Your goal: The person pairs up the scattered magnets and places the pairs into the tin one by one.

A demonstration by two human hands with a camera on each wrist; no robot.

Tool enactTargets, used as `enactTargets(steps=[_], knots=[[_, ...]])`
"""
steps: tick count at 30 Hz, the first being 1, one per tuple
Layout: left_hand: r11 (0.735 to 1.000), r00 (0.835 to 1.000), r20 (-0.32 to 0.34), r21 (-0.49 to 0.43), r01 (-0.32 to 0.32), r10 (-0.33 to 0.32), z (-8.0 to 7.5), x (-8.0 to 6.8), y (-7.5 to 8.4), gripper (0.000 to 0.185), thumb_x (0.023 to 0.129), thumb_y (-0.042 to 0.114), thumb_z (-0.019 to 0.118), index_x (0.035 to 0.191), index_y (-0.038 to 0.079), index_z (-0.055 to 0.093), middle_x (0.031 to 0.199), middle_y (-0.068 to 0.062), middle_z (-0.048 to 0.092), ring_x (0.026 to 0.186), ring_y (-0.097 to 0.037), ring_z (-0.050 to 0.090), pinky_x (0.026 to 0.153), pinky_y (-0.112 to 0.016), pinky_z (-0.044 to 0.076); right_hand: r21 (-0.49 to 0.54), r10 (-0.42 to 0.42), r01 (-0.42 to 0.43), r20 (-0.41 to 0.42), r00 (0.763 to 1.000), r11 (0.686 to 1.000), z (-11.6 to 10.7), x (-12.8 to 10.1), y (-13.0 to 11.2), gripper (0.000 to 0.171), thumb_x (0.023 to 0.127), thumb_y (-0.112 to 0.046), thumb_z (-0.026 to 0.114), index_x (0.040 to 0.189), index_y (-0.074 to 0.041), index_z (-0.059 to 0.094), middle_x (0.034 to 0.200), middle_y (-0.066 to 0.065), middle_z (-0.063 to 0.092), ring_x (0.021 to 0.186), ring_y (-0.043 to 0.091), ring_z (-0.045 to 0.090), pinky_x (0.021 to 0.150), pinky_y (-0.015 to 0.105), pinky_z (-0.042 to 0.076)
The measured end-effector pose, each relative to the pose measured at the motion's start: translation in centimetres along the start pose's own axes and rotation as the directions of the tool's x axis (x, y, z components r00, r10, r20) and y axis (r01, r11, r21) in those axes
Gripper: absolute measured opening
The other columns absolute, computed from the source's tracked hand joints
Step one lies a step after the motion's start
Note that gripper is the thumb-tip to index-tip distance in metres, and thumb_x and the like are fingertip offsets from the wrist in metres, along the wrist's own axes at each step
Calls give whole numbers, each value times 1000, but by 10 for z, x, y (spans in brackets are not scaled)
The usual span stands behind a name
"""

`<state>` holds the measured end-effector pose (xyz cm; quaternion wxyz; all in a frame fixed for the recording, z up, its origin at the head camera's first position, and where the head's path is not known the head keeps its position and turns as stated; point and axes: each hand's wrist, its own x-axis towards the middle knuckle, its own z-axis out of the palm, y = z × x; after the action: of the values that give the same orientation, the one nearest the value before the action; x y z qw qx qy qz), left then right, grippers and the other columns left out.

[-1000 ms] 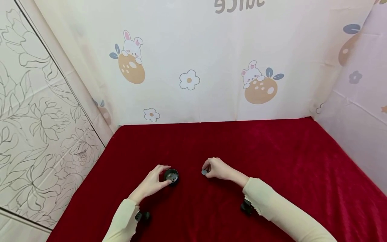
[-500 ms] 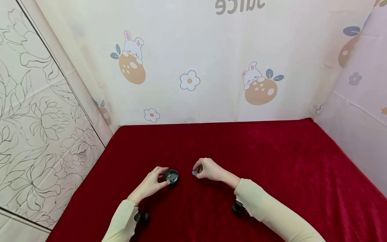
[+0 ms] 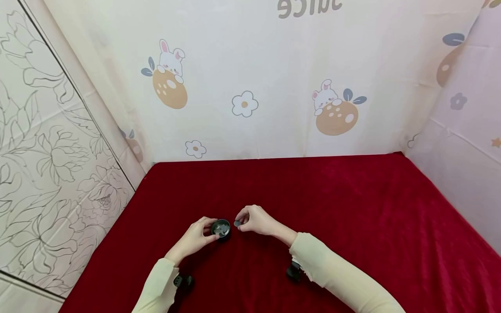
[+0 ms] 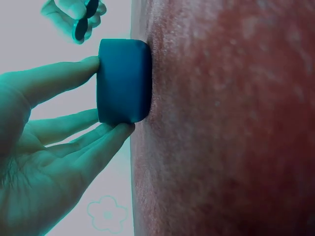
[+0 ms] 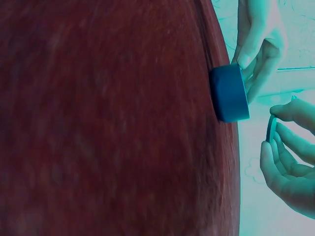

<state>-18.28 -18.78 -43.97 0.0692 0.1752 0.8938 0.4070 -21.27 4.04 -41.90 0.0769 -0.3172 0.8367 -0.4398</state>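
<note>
A small round dark bowl (image 3: 221,229) stands on the red cloth, with several flat pieces lying inside. My left hand (image 3: 194,238) grips its side between thumb and fingers, as the left wrist view also shows around the dark wall (image 4: 124,81). Just to the right, my right hand (image 3: 258,220) pinches a flat dark grey disc (image 3: 237,223) at the fingertips, close to the bowl's rim and apart from it. In the right wrist view the disc (image 5: 271,129) is held edge-on. Two dark ovals show at the right hand (image 4: 74,10) in the left wrist view.
Red velvety cloth (image 3: 313,187) covers the table. A pale curtain (image 3: 282,78) printed with rabbits and flowers hangs behind it, and a panel (image 3: 58,152) with flower outlines stands at the left. Each wrist carries a small black camera (image 3: 294,271).
My right hand has moved left with the disc, from well right of the bowl to right beside it. The left hand and bowl have stayed nearly in place.
</note>
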Motion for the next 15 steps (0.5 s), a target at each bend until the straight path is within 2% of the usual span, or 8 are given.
enactTargets(steps=[6, 10, 15], knots=[[998, 1000, 8, -57, 16, -16, -3, 1, 5, 41, 79, 9, 66, 116, -4, 52, 111, -15, 52, 101, -32, 54, 82, -40, 46, 81, 46, -46, 3, 999, 996, 8, 6, -3, 17, 75, -5, 67, 91, 0, 67, 81, 6, 64, 70, 13, 57, 59, 20, 45], [998, 1000, 10, -63, 25, -24, -4, 2, 6, 41, 78, 7, 66, 115, -3, 52, 111, -15, 52, 100, -31, 55, 81, -39, 46, 125, 72, -71, -4, 997, 990, 14, 10, -6, 17, 74, -4, 68, 90, 1, 67, 80, 7, 64, 69, 16, 57, 57, 20, 45], [998, 1000, 20, -59, 18, -17, -3, 2, -1, 42, 79, 11, 67, 116, -1, 52, 112, -13, 52, 100, -29, 55, 80, -36, 47, 168, 104, -101, -12, 995, 981, 22, 14, -8, 17, 75, -3, 67, 91, 2, 67, 82, 8, 65, 71, 16, 58, 58, 19, 45]])
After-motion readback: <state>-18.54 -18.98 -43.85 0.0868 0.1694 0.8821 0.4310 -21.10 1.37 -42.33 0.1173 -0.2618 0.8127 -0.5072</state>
